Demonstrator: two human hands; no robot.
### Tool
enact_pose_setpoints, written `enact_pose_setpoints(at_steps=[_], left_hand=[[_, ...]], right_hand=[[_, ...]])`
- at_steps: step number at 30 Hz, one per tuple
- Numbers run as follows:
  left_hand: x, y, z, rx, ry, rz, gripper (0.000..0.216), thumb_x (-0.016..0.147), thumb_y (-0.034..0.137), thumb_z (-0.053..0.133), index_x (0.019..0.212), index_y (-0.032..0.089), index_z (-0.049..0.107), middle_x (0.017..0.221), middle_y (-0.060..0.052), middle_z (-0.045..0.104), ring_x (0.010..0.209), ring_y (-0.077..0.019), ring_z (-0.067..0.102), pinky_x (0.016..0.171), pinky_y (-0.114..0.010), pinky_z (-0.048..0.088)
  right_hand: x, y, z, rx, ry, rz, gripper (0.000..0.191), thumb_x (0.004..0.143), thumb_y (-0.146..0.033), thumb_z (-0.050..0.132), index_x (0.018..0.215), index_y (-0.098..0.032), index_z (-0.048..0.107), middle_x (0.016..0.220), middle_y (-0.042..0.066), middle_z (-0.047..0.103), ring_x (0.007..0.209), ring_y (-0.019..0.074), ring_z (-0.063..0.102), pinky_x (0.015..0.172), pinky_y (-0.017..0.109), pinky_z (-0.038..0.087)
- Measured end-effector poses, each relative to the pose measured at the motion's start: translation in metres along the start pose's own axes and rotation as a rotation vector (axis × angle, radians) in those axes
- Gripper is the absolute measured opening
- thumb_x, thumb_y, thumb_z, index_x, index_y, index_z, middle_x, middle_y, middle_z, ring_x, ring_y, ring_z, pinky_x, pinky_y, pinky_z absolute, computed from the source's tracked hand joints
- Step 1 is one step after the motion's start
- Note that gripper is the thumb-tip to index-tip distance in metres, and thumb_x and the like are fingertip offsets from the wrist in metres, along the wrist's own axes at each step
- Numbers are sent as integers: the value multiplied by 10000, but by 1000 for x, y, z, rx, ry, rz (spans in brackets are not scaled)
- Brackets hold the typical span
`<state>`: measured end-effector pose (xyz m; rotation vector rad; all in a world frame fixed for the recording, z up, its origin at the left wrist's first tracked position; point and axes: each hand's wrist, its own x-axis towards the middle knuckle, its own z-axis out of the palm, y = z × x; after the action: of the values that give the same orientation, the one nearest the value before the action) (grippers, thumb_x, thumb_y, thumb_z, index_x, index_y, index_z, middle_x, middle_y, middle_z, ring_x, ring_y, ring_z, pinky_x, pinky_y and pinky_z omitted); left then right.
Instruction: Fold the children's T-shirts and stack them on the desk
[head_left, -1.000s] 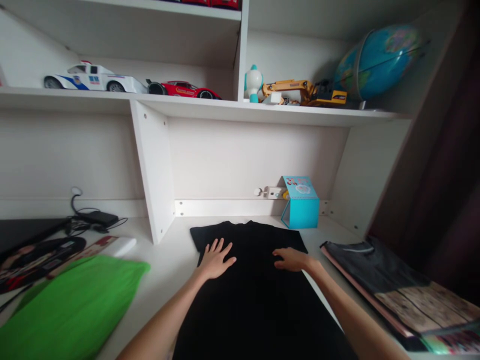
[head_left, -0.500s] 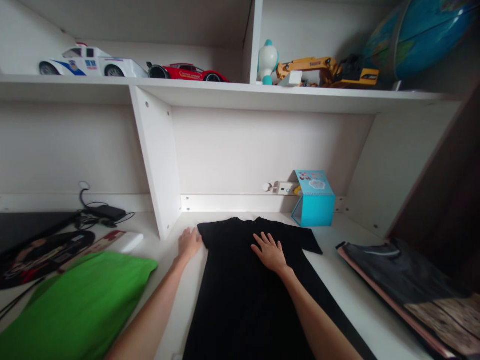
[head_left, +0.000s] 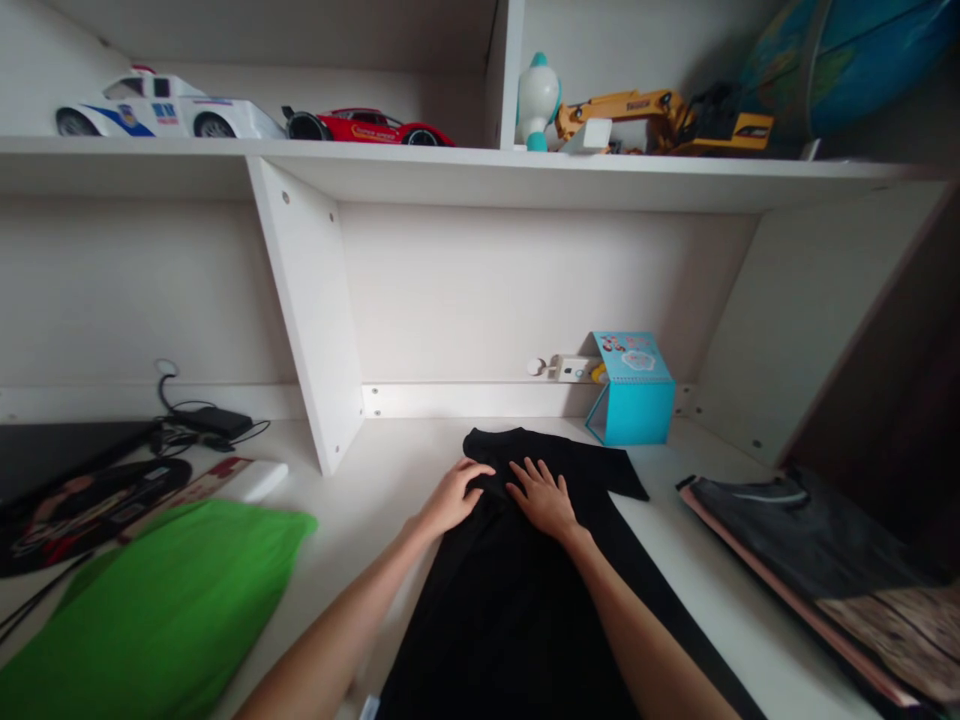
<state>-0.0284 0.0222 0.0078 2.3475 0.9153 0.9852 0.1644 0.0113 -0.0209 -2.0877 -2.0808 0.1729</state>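
Note:
A black T-shirt (head_left: pixel 525 600) lies on the white desk, its collar toward the back wall. Its left sleeve and side are folded inward over the body, while the right sleeve (head_left: pixel 611 470) stays spread out. My left hand (head_left: pixel 448 500) is at the folded-over part near the collar, with fingers and thumb curled on the cloth; the fingertips are partly lost against the black. My right hand (head_left: pixel 546 503) rests flat on the shirt's chest, fingers spread, pressing on the fabric.
A green cloth (head_left: pixel 172 590) lies at left beside cables and a black adapter (head_left: pixel 217 422). Folded clothes (head_left: pixel 817 570) are stacked at right. A blue desk calendar (head_left: pixel 637 410) stands at the back. A shelf (head_left: pixel 420 155) above holds toy vehicles and a globe (head_left: pixel 885 60).
My left hand has moved right from the left sleeve, bringing that sleeve and side over the shirt's middle. My right hand has stayed on the chest. The view has shifted slightly.

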Motion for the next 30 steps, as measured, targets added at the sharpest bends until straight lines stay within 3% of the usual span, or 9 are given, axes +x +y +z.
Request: enact_pose_setpoints(at_steps=[4, 9, 12, 14, 18, 21, 24, 27, 30], left_hand=[[7, -8, -25, -90, 137, -181, 388, 687, 73, 436, 1010, 197, 611, 1027, -38, 606, 976, -178, 557, 879, -298, 443], [15, -29, -85, -339, 364, -421, 376, 660, 172, 469, 1010, 141, 601, 959, -36, 648, 853, -185, 610, 722, -273, 516], [8, -51, -112, -226, 586, -585, 314, 704, 210, 468, 983, 136, 592, 958, -45, 650, 870, -163, 615, 715, -232, 508], [0, -66, -118, -126, 618, -712, 277, 742, 207, 441, 963, 125, 587, 899, -62, 658, 824, -158, 632, 687, -234, 508], [-11, -83, -106, 14, 490, -817, 223, 734, 215, 506, 918, 134, 603, 786, -70, 663, 795, -211, 635, 709, -308, 496], [-6, -74, -89, 134, 433, -786, 331, 695, 232, 586, 1016, 154, 586, 987, -97, 633, 979, -258, 569, 872, -359, 420], [2, -53, -67, 335, 267, -566, 354, 750, 267, 544, 1093, 180, 567, 1161, -98, 555, 1126, -254, 469, 987, -358, 315], [3, -34, -41, 505, -29, -316, 439, 832, 424, 423, 1213, 217, 494, 1327, -87, 425, 1260, -266, 307, 1034, -427, 225], [-4, -27, -24, 553, -207, -348, 597, 818, 606, 317, 1321, 287, 362, 1434, -67, 256, 1322, -319, 123, 1016, -561, 128]], right_hand=[[-2, 0, -2, 5, 9, -10, 547, 872, -553, 200, 1369, -325, 231, 1459, 4, 182, 1333, 254, 74, 1024, 510, 108], [-3, -1, -5, 10, 12, -22, 543, 870, -554, 208, 1361, -328, 257, 1453, 0, 201, 1332, 255, 93, 1023, 508, 130], [-4, -1, -5, 18, 18, -26, 534, 872, -550, 210, 1358, -335, 259, 1452, -6, 204, 1331, 254, 96, 1025, 511, 125], [-4, -1, -5, 24, 20, -25, 534, 872, -550, 211, 1358, -335, 257, 1451, -5, 208, 1331, 254, 97, 1027, 511, 118], [-3, -2, -4, 29, 13, -18, 538, 869, -555, 217, 1359, -336, 254, 1450, -3, 210, 1330, 259, 98, 1025, 520, 113], [-3, -2, -3, 29, 7, -13, 537, 871, -556, 207, 1362, -340, 242, 1453, -10, 199, 1332, 253, 88, 1027, 513, 112], [-4, -2, -4, 27, -12, -5, 539, 872, -551, 204, 1366, -338, 229, 1458, -10, 184, 1334, 250, 70, 1030, 512, 97], [-3, 0, -7, 28, -45, 3, 547, 866, -555, 213, 1370, -341, 212, 1463, -5, 165, 1334, 256, 64, 1021, 527, 100], [8, -1, -15, 32, -97, 11, 573, 836, -599, 253, 1355, -357, 247, 1453, 9, 202, 1321, 284, 122, 991, 560, 149]])
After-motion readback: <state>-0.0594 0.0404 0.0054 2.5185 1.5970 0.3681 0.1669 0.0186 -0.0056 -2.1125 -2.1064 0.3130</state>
